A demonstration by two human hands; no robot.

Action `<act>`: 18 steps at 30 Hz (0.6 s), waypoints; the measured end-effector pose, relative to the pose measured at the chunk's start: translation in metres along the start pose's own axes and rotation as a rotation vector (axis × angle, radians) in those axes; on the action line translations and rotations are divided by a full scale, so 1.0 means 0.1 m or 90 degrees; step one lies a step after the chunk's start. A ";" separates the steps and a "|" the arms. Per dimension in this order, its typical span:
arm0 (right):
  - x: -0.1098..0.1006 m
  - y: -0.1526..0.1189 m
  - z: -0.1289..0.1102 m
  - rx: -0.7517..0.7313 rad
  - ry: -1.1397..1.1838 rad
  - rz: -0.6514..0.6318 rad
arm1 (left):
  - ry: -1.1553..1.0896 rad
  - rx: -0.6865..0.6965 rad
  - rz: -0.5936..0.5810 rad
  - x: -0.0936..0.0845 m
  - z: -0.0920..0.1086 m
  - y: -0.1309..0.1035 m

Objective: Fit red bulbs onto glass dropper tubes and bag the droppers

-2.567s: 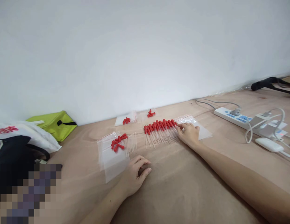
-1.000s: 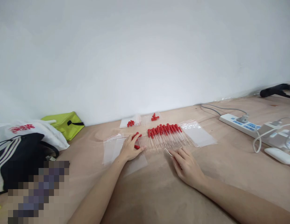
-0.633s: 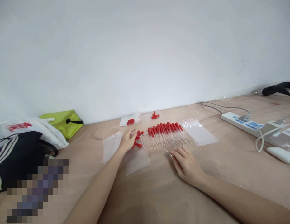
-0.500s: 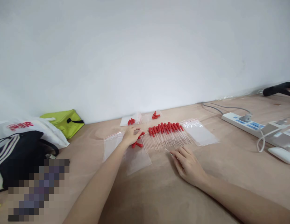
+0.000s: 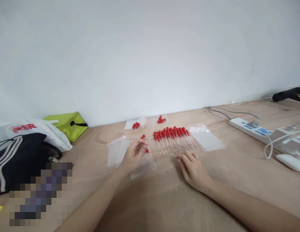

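A row of clear glass droppers with red rubber bulbs lies across the wooden table. My left hand is raised just left of the row, its fingers pinching a small red bulb above a clear zip bag. On the table in front of the row rests my right hand, whose fingertips hold a thin clear glass tube that points left. More red bulbs lie in small bags near the wall.
A green pouch, a white bag and a black striped bag sit at the left. Empty zip bags lie right of the row. A white power strip with cables and a white charger are at the right.
My left hand reached to the loose red bulbs on the zip bag, took one and drew back toward me. My right hand came off the row's far end holding a glass tube.
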State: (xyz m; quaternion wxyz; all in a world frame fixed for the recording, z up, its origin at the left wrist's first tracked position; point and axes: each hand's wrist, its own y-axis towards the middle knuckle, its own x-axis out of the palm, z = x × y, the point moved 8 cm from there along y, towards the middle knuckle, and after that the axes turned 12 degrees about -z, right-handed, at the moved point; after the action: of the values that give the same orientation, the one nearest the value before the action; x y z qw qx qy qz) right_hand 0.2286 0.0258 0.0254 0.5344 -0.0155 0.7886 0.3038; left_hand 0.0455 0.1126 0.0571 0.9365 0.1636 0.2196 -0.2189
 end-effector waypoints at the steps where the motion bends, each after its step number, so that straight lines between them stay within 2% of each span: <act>1: 0.01 0.00 0.00 0.000 0.000 -0.003 | -0.049 -0.004 -0.023 0.08 0.01 -0.15; 5: 0.03 -0.01 0.03 0.006 0.021 -0.019 | -0.120 -0.057 -0.039 0.30 -0.07 -0.53; 7: 0.03 0.01 0.03 0.002 0.042 -0.027 | -0.123 -0.084 -0.028 0.37 -0.16 -0.60; 11: 0.05 0.13 -0.08 -0.042 0.092 -0.059 | -0.108 -0.084 0.001 0.43 -0.29 -0.65; 13: 0.06 0.20 -0.16 -0.069 0.117 -0.076 | -0.070 -0.073 0.011 0.41 -0.27 -0.65; 18: 0.07 0.24 -0.29 -0.086 0.158 -0.062 | 0.139 -0.022 -0.015 0.39 -0.06 -0.65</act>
State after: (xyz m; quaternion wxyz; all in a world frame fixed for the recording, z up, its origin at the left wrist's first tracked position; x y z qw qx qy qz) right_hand 0.1927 0.0332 0.0374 0.4449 -0.1275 0.8245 0.3256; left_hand 0.0432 0.0468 0.0195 0.9072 0.1675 0.3259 -0.2069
